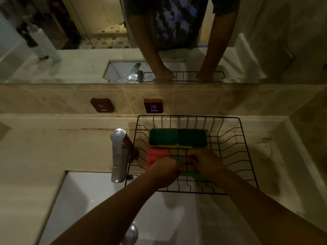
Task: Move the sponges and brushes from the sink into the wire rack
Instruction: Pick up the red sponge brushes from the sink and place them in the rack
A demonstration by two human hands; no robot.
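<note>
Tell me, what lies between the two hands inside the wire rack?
In the head view, a small blue object, too blurred to identify, spans the gap between the left hand and right hand.

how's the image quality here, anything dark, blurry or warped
Head view: dim overall, with the corners falling darkest; the white sink is the brightest patch; wide-angle bending bows the wire rack rim and counter edges; both hands, left hand and right hand, are soft with blur, so the small item between them can't be identified.
</note>
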